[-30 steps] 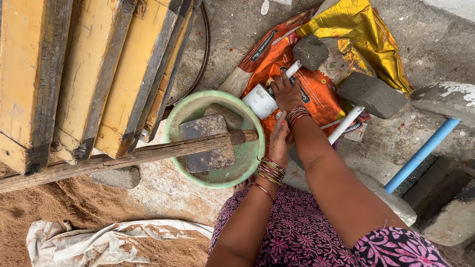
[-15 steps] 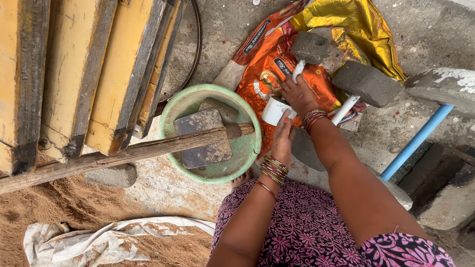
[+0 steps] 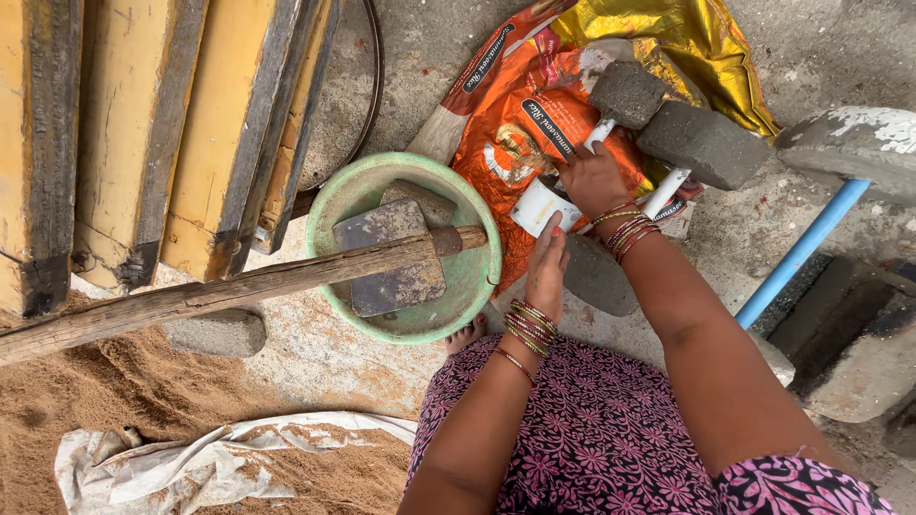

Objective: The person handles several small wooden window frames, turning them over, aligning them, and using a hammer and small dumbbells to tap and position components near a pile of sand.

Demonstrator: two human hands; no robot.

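My right hand [image 3: 593, 179] grips the top of a white cup [image 3: 541, 206] over an orange printed sack [image 3: 520, 143]. My left hand [image 3: 547, 269] lies flat with fingers together, its tips touching the cup's side. Both wrists carry several bangles. Just left of the hands stands a green bowl [image 3: 474, 286] with a hoe resting across it, its metal blade [image 3: 391, 256] inside the bowl and its long wooden handle [image 3: 191, 296] running out to the left.
Two grey stone blocks [image 3: 701, 141] weigh down the orange and yellow sacks [image 3: 706, 48]. Yellow wooden planks [image 3: 143, 133] lean at upper left. Sand [image 3: 86, 401] and a white sack [image 3: 210, 467] lie at lower left. A blue pipe [image 3: 801, 250] slants at right beside concrete pieces.
My right hand moved from the sack down onto the white cup and closed on it. My left hand slid up against the cup's side. The view shifted slightly closer.
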